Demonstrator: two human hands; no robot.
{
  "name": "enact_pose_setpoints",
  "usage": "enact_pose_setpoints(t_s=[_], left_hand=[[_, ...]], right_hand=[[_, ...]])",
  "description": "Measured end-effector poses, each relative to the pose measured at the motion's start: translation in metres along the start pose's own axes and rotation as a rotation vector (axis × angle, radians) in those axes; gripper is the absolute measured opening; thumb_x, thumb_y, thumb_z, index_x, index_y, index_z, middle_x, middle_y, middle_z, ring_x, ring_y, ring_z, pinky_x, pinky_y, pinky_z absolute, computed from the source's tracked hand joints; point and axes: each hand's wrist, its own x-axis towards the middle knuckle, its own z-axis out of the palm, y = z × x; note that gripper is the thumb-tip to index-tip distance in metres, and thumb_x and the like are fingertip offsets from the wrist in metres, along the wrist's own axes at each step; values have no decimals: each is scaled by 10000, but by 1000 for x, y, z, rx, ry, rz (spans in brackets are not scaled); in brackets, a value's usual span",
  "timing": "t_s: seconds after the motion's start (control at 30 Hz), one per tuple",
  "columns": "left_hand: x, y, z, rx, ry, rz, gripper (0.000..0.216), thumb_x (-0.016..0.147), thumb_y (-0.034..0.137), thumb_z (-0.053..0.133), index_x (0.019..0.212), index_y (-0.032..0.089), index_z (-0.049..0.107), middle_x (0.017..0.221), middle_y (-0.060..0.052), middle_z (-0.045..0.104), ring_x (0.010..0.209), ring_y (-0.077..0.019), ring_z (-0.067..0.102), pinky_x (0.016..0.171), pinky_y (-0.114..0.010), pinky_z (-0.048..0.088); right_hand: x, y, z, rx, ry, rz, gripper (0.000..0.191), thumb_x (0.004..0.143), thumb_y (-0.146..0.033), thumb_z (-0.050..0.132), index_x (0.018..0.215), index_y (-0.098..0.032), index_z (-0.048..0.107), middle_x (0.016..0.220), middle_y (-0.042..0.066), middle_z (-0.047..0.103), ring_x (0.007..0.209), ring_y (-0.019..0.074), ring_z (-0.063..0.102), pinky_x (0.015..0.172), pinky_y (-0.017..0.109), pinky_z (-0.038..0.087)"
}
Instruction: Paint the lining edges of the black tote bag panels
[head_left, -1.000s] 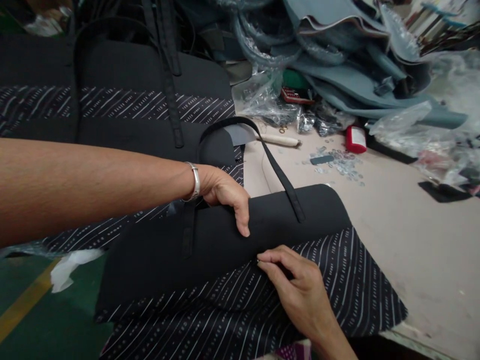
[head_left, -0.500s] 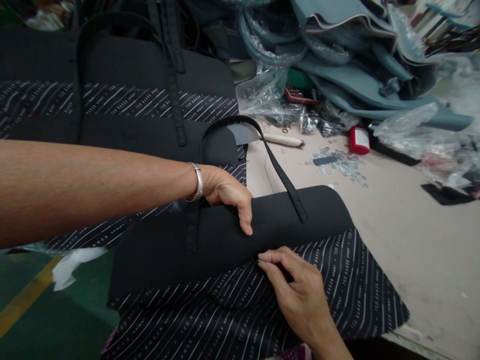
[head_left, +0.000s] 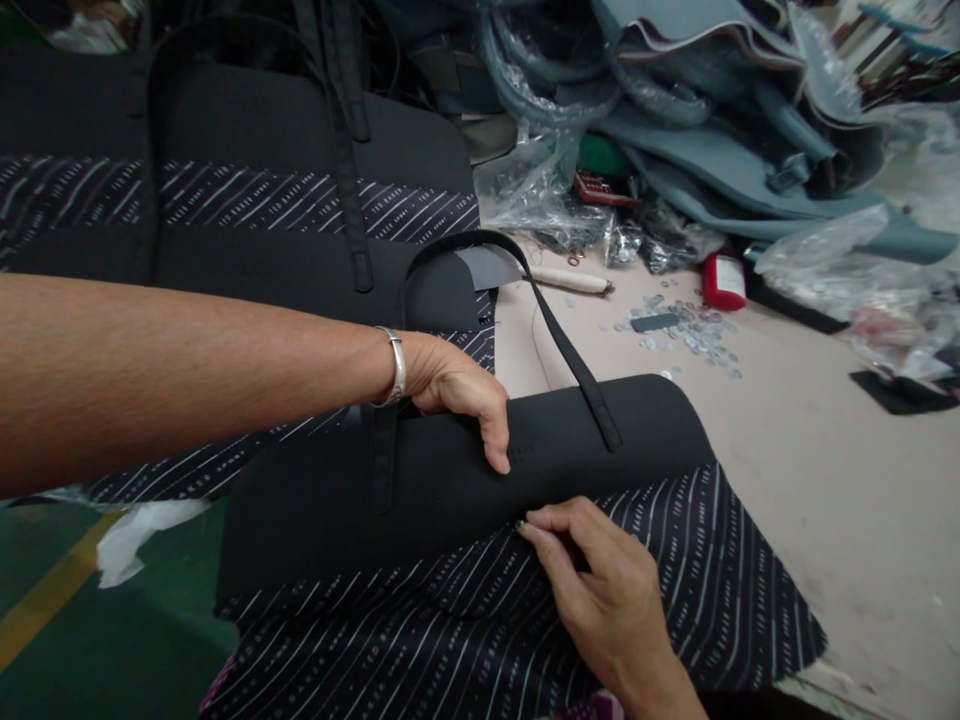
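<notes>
A black bag panel [head_left: 300, 530] with a strap handle [head_left: 561, 348] lies across the table's near edge, joined to dark lining fabric [head_left: 420, 650] with white slanting stripes and lettering. My left hand [head_left: 469, 388] reaches through the handle and grips the panel's upper edge, thumb on the front face, fingers hidden behind. Close below it, my right hand [head_left: 611, 585] is closed in a pinch at the seam between panel and lining. A tiny shiny bit shows at its fingertips, too small to name.
More black bag pieces [head_left: 247, 130] overlap behind my left arm. On the table [head_left: 847, 500] lie a pale rod-like tool [head_left: 566, 281], small clear discs [head_left: 697, 335] and a red container [head_left: 724, 281]. Blue-grey bags [head_left: 720, 170] and plastic wrap [head_left: 525, 190] pile up at the back.
My right fingertips have shifted very slightly to the right along the seam, and the shiny bit shows a little more. My left hand keeps its grip. The view has shifted slightly.
</notes>
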Motion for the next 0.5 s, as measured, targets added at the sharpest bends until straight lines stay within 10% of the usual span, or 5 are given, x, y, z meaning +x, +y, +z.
enact_pose_setpoints(t_s=[0.5], left_hand=[[5, -1, -9, -44, -27, -37, 291, 664, 220, 719, 913, 70, 702, 740, -100, 751, 770, -269, 709, 957, -469, 514]], right_hand=[[0, -5, 3, -50, 28, -27, 117, 920, -61, 606, 870, -160, 639, 780, 17, 632, 691, 127, 593, 678, 259, 452]])
